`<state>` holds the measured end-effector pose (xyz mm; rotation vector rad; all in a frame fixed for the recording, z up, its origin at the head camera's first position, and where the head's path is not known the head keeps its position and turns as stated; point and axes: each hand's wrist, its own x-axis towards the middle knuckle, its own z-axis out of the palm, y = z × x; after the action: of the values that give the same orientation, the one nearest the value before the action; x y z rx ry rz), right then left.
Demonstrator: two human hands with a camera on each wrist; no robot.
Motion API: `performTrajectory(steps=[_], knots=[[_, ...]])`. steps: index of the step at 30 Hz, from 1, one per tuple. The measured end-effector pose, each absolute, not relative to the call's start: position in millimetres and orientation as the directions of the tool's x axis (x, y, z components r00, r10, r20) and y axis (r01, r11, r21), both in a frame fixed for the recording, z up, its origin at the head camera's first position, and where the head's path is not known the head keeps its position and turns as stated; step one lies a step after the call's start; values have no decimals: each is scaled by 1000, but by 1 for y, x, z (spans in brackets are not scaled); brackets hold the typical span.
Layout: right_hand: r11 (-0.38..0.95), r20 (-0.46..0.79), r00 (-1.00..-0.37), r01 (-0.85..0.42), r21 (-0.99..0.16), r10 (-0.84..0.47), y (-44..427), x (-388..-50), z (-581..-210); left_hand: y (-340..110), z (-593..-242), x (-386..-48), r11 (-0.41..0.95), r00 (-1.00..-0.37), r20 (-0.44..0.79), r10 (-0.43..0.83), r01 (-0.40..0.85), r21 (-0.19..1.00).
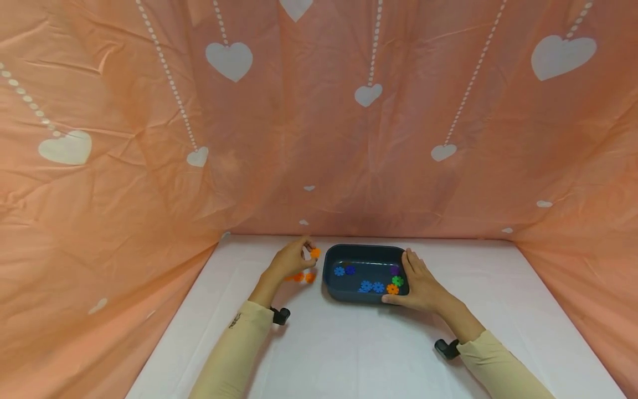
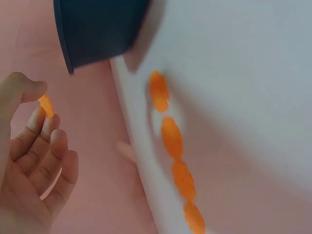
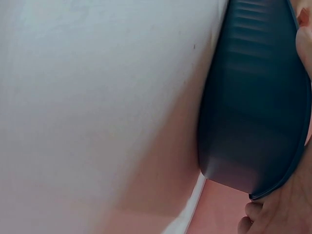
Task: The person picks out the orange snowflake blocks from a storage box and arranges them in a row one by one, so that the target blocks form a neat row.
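Observation:
My left hand (image 1: pixel 291 260) pinches an orange snowflake-shaped building disc (image 1: pixel 315 253) between thumb and fingertips, just left of a dark blue tray (image 1: pixel 364 297). In the left wrist view that disc (image 2: pixel 46 105) appears nearly edge-on. Below the hand, several more orange discs (image 2: pixel 172 138) lie in a row on the table. Blue (image 1: pixel 378 287), purple (image 1: pixel 395 270), green (image 1: pixel 397 281) and orange (image 1: pixel 392 289) discs lie inside the tray. My right hand (image 1: pixel 421 285) grips the tray's right end, its thumb along the front rim and its fingers at the back corner.
A white cloth covers the table (image 1: pixel 344 349). Behind and on both sides hangs a pink-orange curtain (image 1: pixel 319 138) with white hearts. Each wrist wears a small black camera, one on the left (image 1: pixel 281 316) and one on the right (image 1: pixel 447 349).

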<state>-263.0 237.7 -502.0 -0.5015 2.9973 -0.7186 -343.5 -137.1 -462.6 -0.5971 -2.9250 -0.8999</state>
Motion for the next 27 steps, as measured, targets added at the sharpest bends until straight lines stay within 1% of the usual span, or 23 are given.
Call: performTrajectory(steps=[9, 19, 27], knots=[[842, 52, -950, -297, -450, -308, 238, -260, -500, -170, -467, -340, 783, -944, 102, 315, 319, 534], [840, 54, -949, -300, -453, -310, 238, -260, -501, -207, -479, -341, 788, -963, 58, 264, 250, 563], [836, 57, -948, -304, -456, -313, 238, -262, -502, -229, -487, -342, 798, -974, 34, 223, 203, 567]])
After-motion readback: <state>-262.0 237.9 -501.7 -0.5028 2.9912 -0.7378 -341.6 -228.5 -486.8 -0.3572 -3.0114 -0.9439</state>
